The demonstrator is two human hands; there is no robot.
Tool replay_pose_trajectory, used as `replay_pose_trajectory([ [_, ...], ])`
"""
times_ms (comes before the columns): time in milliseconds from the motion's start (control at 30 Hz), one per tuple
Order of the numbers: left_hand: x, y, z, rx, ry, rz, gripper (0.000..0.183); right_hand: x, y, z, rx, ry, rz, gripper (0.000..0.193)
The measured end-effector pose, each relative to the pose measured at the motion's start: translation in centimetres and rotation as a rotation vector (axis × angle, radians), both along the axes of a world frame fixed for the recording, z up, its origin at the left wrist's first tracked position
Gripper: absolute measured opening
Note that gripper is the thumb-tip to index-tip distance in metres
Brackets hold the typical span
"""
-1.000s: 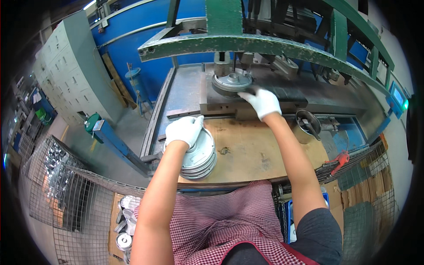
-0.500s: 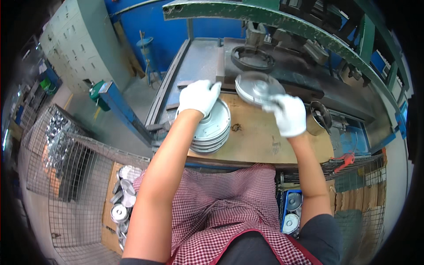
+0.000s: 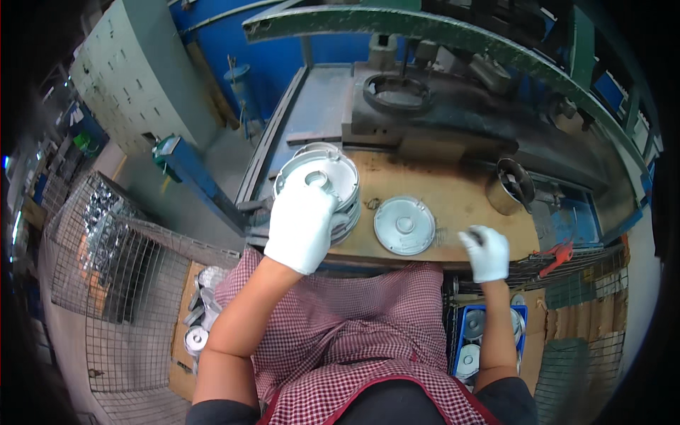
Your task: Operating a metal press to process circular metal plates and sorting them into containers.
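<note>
My left hand (image 3: 303,228), in a white glove, grips the near part of a round grey metal disc (image 3: 334,166) with a raised central ring. That disc is tilted over a stack of similar discs (image 3: 346,225) at the left of the tabletop; how far it stands off them is hidden. To the right of the stack, another metal disc (image 3: 404,225) lies flat on the board, ring upward. My right hand (image 3: 487,253), also gloved, hovers right of this flat disc, apart from it. Its fingers are loosely bent and spread, with dark fingertips, and nothing shows between them.
A metal can (image 3: 506,190) with dark contents stands at the board's right. Behind the board is a dark machine with a ring-shaped fixture (image 3: 397,93), under a green beam (image 3: 397,25). Wire baskets (image 3: 142,297) flank me; a blue crate (image 3: 464,333) holds more discs. Red-handled tool (image 3: 556,258) at right.
The disc from my right hand now lies flat on the board. My right hand has let go and drawn back rightward. My left hand has moved nearer and tilts a disc over the stack.
</note>
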State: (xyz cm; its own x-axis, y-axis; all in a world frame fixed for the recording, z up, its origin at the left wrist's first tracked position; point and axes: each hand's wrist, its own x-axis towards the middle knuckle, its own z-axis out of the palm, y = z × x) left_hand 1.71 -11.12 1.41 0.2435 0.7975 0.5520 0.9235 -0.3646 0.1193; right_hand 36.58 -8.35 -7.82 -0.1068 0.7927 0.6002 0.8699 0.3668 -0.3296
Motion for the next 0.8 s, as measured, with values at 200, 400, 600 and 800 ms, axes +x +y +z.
replay_pose_trajectory([
  [200,2.1,6.8,1.9,0.068,0.027,-0.095,0.019,11.3,0.7,1.6,-0.215,0.064,-0.524,0.038],
  [400,7.4,13.7,4.8,0.305,-0.030,-0.287,0.018,13.8,2.4,-1.9,-0.246,-0.103,-0.706,0.049],
  [600,7.9,15.4,4.9,0.123,0.077,-0.140,0.021,13.9,2.7,-2.6,-0.122,-0.071,-0.722,0.046],
  [800,7.4,22.1,2.2,-0.006,-0.048,-0.175,0.025,13.7,2.8,-3.0,-0.069,-0.061,-0.750,0.044],
])
